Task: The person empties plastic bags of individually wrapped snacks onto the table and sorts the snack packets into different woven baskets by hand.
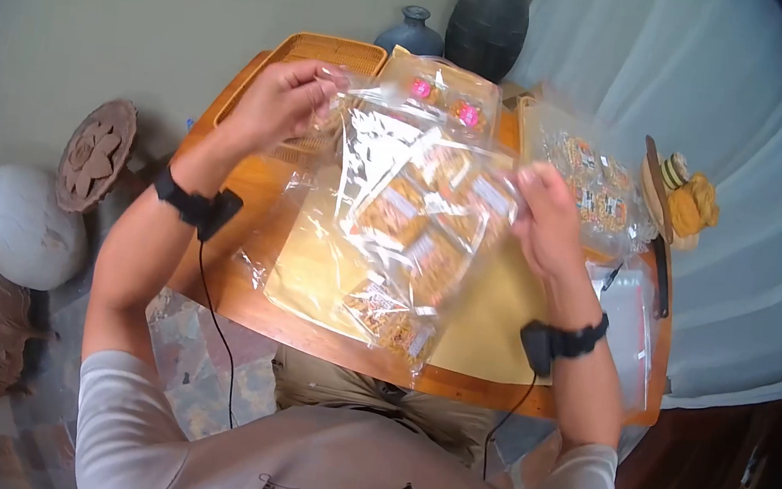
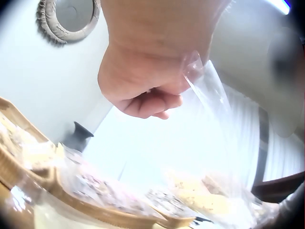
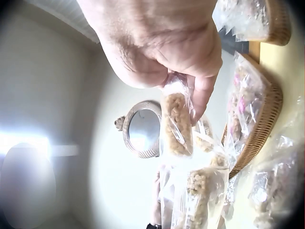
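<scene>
A clear plastic bag (image 1: 374,156) with several individually wrapped, golden puffed-grain snack bars (image 1: 431,215) inside is stretched between both hands above the table. My left hand (image 1: 290,108) grips its upper left end with curled fingers; in the left wrist view a strip of clear film (image 2: 217,90) hangs from that hand. At the bag's right side, my right hand (image 1: 551,223) pinches the plastic between thumb and fingers. In the right wrist view a wrapped bar (image 3: 176,126) hangs right under those fingertips. Another wrapped snack bar (image 1: 389,325) lies near the table's front edge, below the bag.
Behind the hands stand a wicker tray (image 1: 333,54), a basket of packets with pink labels (image 1: 451,81) and a tray of wrapped snacks (image 1: 591,189). Yellow paper (image 1: 489,335) covers the wooden table (image 1: 236,232). Flat clear bags (image 1: 627,325) lie at the right. Dark vases (image 1: 488,21) stand at the back.
</scene>
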Motion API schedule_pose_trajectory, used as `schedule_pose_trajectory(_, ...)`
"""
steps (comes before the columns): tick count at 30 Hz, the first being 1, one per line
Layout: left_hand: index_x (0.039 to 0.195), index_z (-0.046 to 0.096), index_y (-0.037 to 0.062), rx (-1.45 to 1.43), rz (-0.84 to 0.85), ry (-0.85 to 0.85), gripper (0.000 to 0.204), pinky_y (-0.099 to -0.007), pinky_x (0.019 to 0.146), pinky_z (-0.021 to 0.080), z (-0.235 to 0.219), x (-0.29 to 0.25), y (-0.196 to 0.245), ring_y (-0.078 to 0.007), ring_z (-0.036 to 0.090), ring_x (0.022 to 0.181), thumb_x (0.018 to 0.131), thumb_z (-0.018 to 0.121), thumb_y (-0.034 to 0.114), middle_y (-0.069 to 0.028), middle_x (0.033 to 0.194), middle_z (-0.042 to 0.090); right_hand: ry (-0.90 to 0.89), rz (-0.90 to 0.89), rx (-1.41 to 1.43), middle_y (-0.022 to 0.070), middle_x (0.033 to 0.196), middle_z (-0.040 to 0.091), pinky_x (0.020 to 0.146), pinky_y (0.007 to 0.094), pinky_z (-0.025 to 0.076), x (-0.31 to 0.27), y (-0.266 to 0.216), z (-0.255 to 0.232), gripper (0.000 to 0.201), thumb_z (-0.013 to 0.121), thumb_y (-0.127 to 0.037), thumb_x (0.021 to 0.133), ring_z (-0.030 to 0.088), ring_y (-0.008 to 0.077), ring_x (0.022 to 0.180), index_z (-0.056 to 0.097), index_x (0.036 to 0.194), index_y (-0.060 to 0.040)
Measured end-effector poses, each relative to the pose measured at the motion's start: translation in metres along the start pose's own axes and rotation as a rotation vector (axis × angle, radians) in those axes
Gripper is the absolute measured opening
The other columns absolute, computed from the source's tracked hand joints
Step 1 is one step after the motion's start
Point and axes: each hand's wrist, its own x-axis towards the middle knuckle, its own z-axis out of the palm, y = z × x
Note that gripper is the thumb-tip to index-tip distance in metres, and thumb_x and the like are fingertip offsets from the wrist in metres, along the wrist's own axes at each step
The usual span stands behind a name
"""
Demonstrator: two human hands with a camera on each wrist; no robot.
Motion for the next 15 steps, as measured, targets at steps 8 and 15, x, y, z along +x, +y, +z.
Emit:
schedule_pose_trajectory(8,0.113,0.070,0.0029,0.112,-0.060,0.243,0.021,-0.0218,0.057,0.042,-0.102,0.066,-0.080,-0.0067,0.052,0.065,0.103,0.059,0.017,0.0014,0.076,0.060,-0.056,0.125,-0.059,0.0021,0.092,0.060,0.066,0.0336,0.061,0.159,0.015,0.086,0.007,0.060,-0.015,0.102,0.058,0.0108,0.076,0.059,0.102,-0.0084)
schedule_pose_trajectory(15,0.111,0.065,0.0021,0.892,0.017,0.239,0.037,-0.0428,0.085,0.053,-0.085,0.052,-0.097,-0.0349,0.067,0.093,0.090,0.073,0.031,-0.0159,0.097,0.070,0.069,0.253,-0.025,0.0115,0.095,0.063,0.072,0.0385,0.063,0.211,0.059,0.117,0.011,0.053,-0.007,0.102,0.067,0.0228,0.081,0.055,0.111,-0.0012)
